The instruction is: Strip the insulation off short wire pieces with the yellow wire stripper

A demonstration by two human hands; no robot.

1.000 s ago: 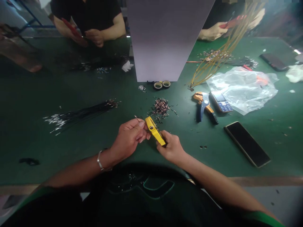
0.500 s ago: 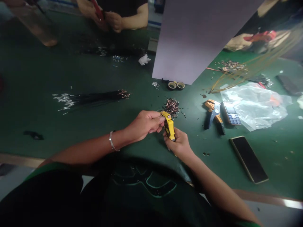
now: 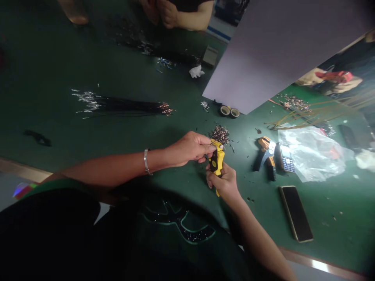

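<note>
My right hand (image 3: 224, 179) is wrapped around a yellow-and-black hand tool (image 3: 217, 162), a plier-like wire tool, held upright. With thumb and fingers pinched together, my left hand (image 3: 193, 149) meets the tool's head from the left. What sits in that pinch is too small and covered to make out. Just beyond the tool's head lies a heap of small copper-coloured and dark bits (image 3: 220, 134). To the left, a bundle of black wires (image 3: 125, 106) lies on the green table (image 3: 88, 138), with silvery tips at one end and coppery tips at the other.
On the right are orange-and-black pliers (image 3: 266, 156), a keypad phone (image 3: 286, 157), a clear plastic bag (image 3: 318, 152) and a smartphone (image 3: 295, 214). A pale panel (image 3: 263, 54) rises beyond two tape rolls (image 3: 230, 112). Co-workers' hands (image 3: 168, 13) show across the table.
The camera view has turned and shifted, so the table's things sit at new places in the picture. Both hands stay together at the yellow tool, which now shows more of its black side.
</note>
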